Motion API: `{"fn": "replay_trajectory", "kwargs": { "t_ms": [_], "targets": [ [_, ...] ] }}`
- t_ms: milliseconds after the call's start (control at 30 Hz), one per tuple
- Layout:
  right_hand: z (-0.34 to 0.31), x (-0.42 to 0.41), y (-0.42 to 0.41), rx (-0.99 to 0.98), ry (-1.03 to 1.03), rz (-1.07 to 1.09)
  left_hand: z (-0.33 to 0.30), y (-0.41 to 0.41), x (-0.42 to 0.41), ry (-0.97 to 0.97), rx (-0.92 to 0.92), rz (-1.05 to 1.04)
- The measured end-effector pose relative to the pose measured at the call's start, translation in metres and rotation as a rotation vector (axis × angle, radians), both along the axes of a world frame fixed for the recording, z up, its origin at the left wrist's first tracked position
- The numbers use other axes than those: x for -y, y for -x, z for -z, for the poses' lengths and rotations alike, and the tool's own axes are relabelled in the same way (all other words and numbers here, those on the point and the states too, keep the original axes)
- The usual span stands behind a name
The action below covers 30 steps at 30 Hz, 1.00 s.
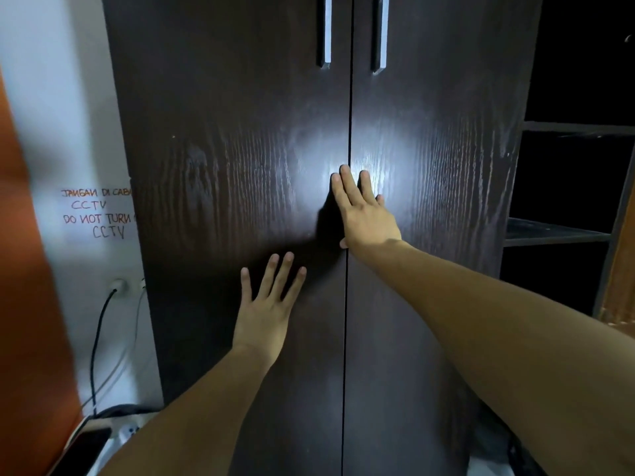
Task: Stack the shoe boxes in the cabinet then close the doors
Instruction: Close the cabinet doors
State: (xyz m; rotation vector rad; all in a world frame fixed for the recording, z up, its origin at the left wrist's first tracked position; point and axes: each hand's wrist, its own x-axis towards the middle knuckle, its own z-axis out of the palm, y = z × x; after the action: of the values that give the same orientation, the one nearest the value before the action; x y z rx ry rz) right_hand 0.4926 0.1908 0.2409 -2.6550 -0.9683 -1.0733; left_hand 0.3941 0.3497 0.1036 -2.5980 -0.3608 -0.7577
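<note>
Cabinet: dark wood-grain, fills the middle of the view; long axis upright, front facing the camera.
Left door: shut, flush with its partner; runs top to bottom.
Right door: shut, meeting the left door at a thin vertical seam.
Handles: two upright silver bars at 12 o'clock, one either side of the seam.
Left hand: flat on the left door at 7 o'clock from the scene's centre, fingers straight and spread, pointing up; holds nothing.
Right hand: flat across the seam near the centre, fingers straight, pointing to 11 o'clock; holds nothing. It lies higher than the left hand.
Shoe boxes: not visible.
Wall note: handwritten, at 9 o'clock.
Open shelves: dark, at 3 o'clock.
Cable: black, hanging from a wall socket at 8 o'clock.
</note>
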Motion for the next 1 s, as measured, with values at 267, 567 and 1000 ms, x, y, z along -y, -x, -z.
{"fn": "replay_trajectory", "kwargs": {
  "t_ms": [267,567,1000],
  "targets": [
    [0.003,0.001,-0.003,-0.025,0.002,-0.003,0.001,-0.002,-0.005,-0.006,0.007,0.029],
    [0.007,0.003,-0.001,-0.029,-0.027,0.007,0.01,-0.014,-0.016,-0.063,0.099,0.077],
    [0.07,0.017,0.01,-0.104,0.052,0.048,0.027,-0.012,-0.007,-0.084,0.114,0.139]
  ]
}}
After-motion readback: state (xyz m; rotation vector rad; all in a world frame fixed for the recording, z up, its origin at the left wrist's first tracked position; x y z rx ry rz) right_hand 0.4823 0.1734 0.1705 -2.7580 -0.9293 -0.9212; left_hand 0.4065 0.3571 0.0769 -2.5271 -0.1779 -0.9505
